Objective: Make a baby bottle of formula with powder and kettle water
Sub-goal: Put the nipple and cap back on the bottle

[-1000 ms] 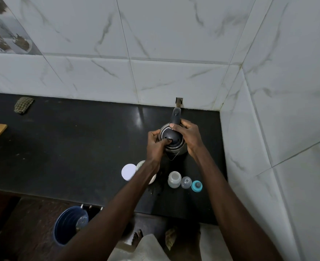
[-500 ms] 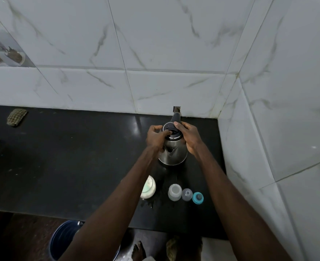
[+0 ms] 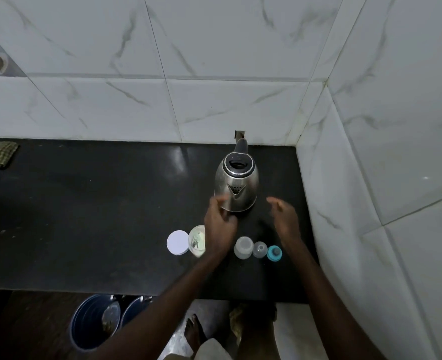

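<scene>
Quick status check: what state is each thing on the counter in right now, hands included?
kettle: upright, lid shut.
powder tub: open, lid off.
white lid: flat beside the tub.
baby bottle: upright, uncapped.
clear cap: off the bottle.
teal nipple ring: off the bottle.
left hand: open, holding nothing.
right hand: open, holding nothing.

Both forearms reach forward, the left hand (image 3: 218, 224) and right hand (image 3: 286, 219) hovering apart with fingers loosely spread, holding nothing.

Open desk (image 3: 84, 216) stretched left of the kettle (image 3: 236, 185); the side wall (image 3: 339, 203) stood close on its right, the bottle (image 3: 243, 247) in front.
</scene>
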